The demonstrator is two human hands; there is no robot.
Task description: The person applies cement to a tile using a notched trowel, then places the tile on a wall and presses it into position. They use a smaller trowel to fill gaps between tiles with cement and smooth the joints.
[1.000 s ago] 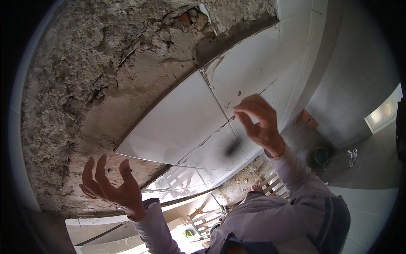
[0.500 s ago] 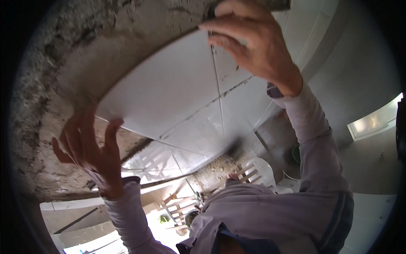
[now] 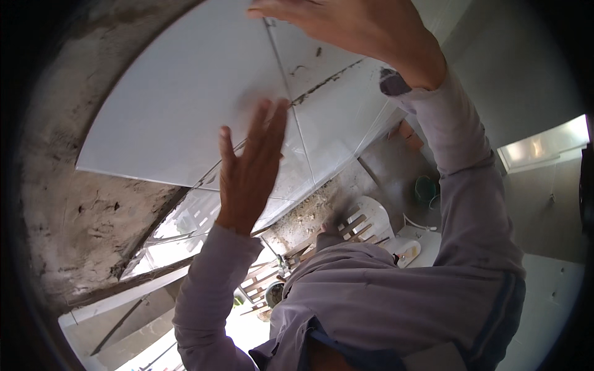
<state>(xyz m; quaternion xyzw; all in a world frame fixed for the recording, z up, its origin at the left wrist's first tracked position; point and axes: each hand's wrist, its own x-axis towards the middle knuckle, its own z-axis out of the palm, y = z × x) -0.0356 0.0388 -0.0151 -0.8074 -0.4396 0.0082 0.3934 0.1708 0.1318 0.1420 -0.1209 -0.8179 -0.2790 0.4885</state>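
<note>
A large white wall tile (image 3: 173,93) lies against a rough mortar-covered wall (image 3: 93,210), above and beside other white tiles (image 3: 325,133) with dark, partly dirty joints. My left hand (image 3: 250,164) is open, its fingers spread and slightly blurred over the tile's lower right part near the joint; whether the fingertips touch cannot be made out. At the top, my right hand (image 3: 371,34) reaches across the tile's upper right corner with fingers stretched out. The upper edge of the picture cuts part of that hand off. Neither hand shows anything held.
Below stand a white plastic seat (image 3: 374,216), slatted wood and a bucket (image 3: 274,294) with something in it. Further right are a dark green container (image 3: 425,187) and reddish bricks (image 3: 408,134). A bright opening (image 3: 544,145) sits in the grey wall at right.
My left hand has left the tile's lower left corner and moved right over its face. My right hand is higher in view. The view has shifted, showing more of the tile's left side.
</note>
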